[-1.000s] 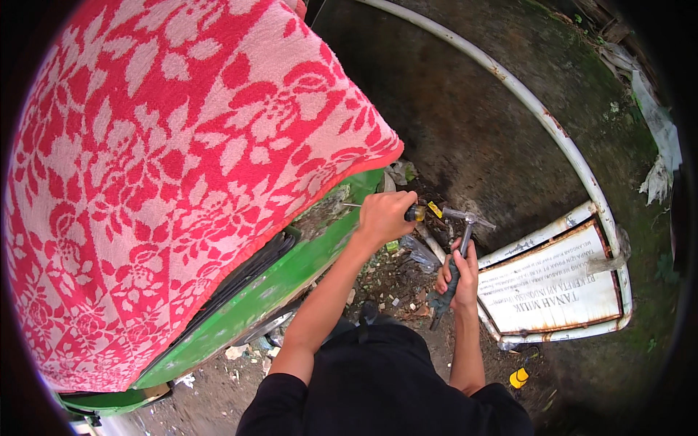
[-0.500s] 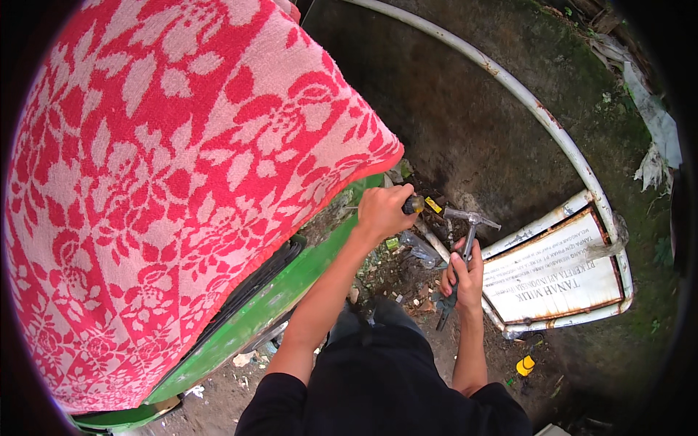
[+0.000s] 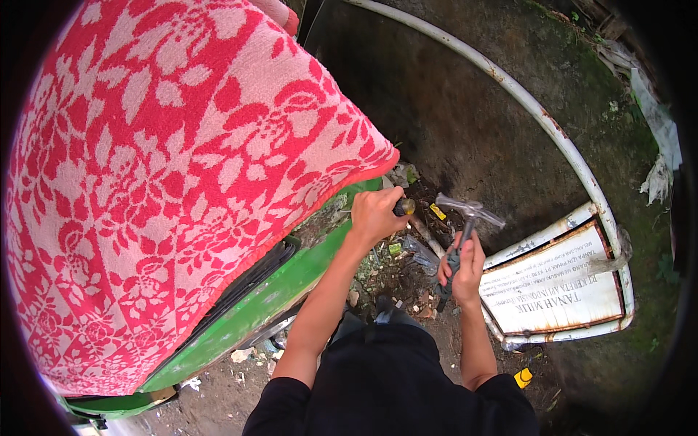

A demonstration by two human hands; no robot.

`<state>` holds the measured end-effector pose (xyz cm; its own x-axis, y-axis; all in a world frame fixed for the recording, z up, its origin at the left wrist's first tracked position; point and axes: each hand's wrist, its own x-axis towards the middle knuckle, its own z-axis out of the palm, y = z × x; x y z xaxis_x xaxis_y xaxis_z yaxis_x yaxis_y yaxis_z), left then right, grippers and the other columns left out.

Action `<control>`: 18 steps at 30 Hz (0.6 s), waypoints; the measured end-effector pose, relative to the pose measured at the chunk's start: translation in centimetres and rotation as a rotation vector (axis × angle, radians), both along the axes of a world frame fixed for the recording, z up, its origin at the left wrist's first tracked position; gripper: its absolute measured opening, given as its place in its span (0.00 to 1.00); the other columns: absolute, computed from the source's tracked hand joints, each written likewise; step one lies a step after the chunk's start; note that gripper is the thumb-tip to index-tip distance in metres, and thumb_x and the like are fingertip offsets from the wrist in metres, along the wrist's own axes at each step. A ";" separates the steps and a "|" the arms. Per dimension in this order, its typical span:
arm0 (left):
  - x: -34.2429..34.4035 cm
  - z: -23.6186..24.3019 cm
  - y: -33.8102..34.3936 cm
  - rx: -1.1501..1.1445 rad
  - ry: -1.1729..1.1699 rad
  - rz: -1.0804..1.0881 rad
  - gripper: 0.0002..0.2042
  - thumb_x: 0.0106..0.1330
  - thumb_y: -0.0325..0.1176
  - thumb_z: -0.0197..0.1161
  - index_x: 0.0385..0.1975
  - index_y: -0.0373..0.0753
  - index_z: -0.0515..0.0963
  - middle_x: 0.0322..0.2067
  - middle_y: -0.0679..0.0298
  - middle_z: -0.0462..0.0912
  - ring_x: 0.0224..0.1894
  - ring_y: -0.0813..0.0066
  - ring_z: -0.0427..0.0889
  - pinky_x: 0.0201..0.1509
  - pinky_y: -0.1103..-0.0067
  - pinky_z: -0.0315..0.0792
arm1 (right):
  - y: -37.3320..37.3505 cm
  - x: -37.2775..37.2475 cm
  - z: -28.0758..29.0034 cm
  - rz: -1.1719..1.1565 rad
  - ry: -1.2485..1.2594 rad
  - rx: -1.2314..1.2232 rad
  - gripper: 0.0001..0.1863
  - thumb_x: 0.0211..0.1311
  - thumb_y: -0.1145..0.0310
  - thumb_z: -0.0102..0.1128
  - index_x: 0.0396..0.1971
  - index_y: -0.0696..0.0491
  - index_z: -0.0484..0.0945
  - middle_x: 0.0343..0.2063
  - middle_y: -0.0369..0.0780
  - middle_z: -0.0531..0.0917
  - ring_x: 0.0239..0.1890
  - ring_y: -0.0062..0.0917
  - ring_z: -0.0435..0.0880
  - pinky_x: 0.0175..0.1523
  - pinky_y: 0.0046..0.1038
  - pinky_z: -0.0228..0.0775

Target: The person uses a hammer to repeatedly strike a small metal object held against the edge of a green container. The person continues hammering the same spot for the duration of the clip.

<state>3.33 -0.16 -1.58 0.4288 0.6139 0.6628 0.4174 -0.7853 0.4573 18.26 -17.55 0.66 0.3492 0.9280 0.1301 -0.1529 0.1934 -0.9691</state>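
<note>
My left hand (image 3: 374, 216) is closed around a screwdriver (image 3: 404, 207). Its black and yellow handle end sticks out toward the right, beside the edge of a green metal body panel (image 3: 291, 289). My right hand (image 3: 465, 270) grips a hammer (image 3: 471, 210) by its grey handle, and the metal head stands raised to the right of the screwdriver, apart from it. Hammer head and fingers are slightly blurred. A red and pink floral towel-like cloth (image 3: 182, 167) drapes over the green body and hides most of it. The screwdriver's tip lies at the panel edge and is hard to make out.
A rusty white framed sign (image 3: 556, 287) on a bent white pipe (image 3: 538, 109) lies to the right. Rubble and litter cover the ground, with yellow pieces (image 3: 523, 377) among them. A mossy dark wall or slab (image 3: 436, 102) is beyond.
The hammer has tilted, its head swinging slightly up and its handle foreshortening in my right hand. My left hand has shifted a little left with the screwdriver. The view has moved slightly.
</note>
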 end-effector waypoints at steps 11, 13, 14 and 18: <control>0.3 0.3 0.3 -0.034 -0.037 0.047 0.12 0.45 0.32 0.73 0.21 0.41 0.74 0.18 0.60 0.79 0.20 0.56 0.80 0.24 0.64 0.70 | 0.3 1.6 -1.4 -0.002 0.117 0.106 0.23 0.83 0.50 0.40 0.39 0.58 0.68 0.22 0.33 0.66 0.13 0.16 0.68 0.17 0.22 0.63; 0.5 0.1 0.5 -0.031 -0.034 0.044 0.12 0.45 0.32 0.74 0.21 0.41 0.74 0.17 0.60 0.79 0.19 0.55 0.80 0.23 0.65 0.70 | 0.6 1.0 -1.7 0.043 0.060 0.009 0.23 0.83 0.49 0.40 0.38 0.57 0.68 0.23 0.33 0.66 0.14 0.15 0.67 0.17 0.21 0.63; 0.6 0.0 0.6 -0.029 -0.032 0.042 0.12 0.46 0.33 0.74 0.21 0.41 0.74 0.17 0.59 0.79 0.19 0.55 0.80 0.23 0.65 0.71 | 0.8 0.7 -1.7 0.066 0.031 -0.039 0.23 0.83 0.49 0.39 0.38 0.57 0.68 0.23 0.33 0.66 0.14 0.15 0.67 0.17 0.21 0.63; 0.1 0.1 0.7 -0.067 -0.044 0.068 0.13 0.46 0.34 0.76 0.21 0.41 0.75 0.17 0.59 0.79 0.19 0.55 0.80 0.24 0.65 0.71 | 1.2 0.7 -0.6 0.044 -0.192 -0.080 0.22 0.82 0.47 0.38 0.37 0.52 0.63 0.16 0.32 0.63 0.12 0.15 0.64 0.15 0.22 0.60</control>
